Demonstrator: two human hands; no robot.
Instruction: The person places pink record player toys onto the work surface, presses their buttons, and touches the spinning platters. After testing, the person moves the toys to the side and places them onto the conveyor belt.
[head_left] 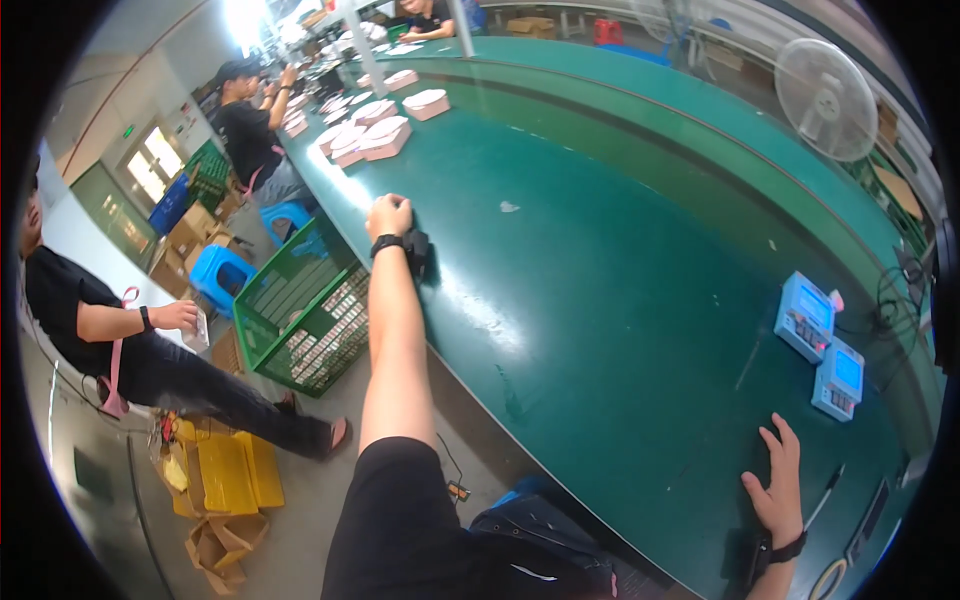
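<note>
My left arm reaches far forward over the near edge of the green table (pixel 600 290). At its end my left hand (pixel 388 216) has its fingers curled closed, and what they hold, if anything, is hidden. A dark device (pixel 418 255) sits by that wrist, next to a black band. At the lower right my right hand (pixel 778 482) is open and holds nothing, its fingers apart, over the tabletop. A pen (pixel 825 493) lies just right of it, with a pair of scissors (pixel 832 578) nearer to me. Beyond the right hand stand two blue meters (pixel 805 315) with screens.
Pale pink boxes (pixel 385 138) with white tops stand farther along the table. Left of the table edge is a green crate (pixel 300 340) with many small items. A person (pixel 85 310) stands left, holding a clear object; another person (pixel 250 130) sits farther off. A fan (pixel 826 100) stands far right.
</note>
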